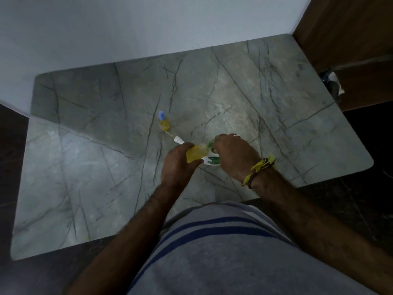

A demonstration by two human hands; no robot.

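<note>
My left hand [178,165] grips a small bottle of yellow liquid [196,153], tilted on its side over the marble table [85,167]. My right hand [234,155] holds a white and green labelled container [212,160] right beside the bottle's mouth; its fingers cover most of it. A white pump nozzle with a thin tube [178,139] lies on the table just beyond my left hand. Farther back stands a second small yellow bottle with a blue cap [164,121], upright and untouched.
A white wall runs along the table's far side, and a wooden panel [350,39] stands at the back right. A crumpled white thing [336,81] sits past the right edge. Dark floor surrounds the table. My striped grey shirt fills the bottom.
</note>
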